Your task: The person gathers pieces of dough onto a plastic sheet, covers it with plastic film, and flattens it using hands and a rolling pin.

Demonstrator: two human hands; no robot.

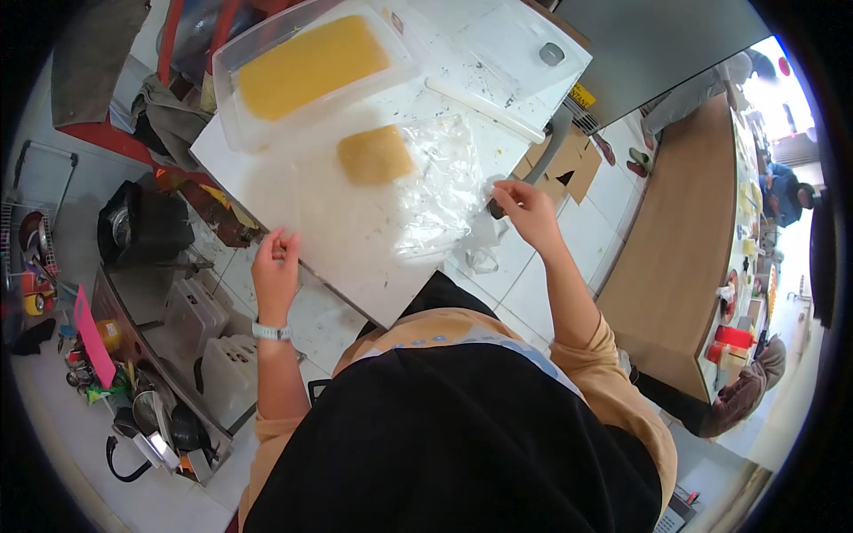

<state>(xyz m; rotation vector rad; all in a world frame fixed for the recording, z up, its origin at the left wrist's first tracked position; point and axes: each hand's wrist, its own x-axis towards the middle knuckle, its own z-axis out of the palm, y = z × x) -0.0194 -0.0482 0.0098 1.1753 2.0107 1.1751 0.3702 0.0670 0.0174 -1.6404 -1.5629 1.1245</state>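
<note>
A flat, squarish piece of yellow dough (375, 155) lies on the white table, partly bordered by a crinkled clear plastic sheet (437, 191). My right hand (530, 213) is at the table's right edge, thumb and fingers pinched together at the sheet's outer edge. Across from it, my left hand (277, 266) hovers by the left table edge with its fingertips pressed together. Whatever is between those fingers is too small to make out. Beyond the dough piece stands a clear plastic tub (229, 111) holding a larger yellow slab (313, 64).
A white rolling pin (484, 109) lies toward the far right of the table, near a clear lid-like sheet (506, 53). Cookware crowds a low shelf (160, 355) at left. A long brown table (666, 240) stands at right, with other people around it.
</note>
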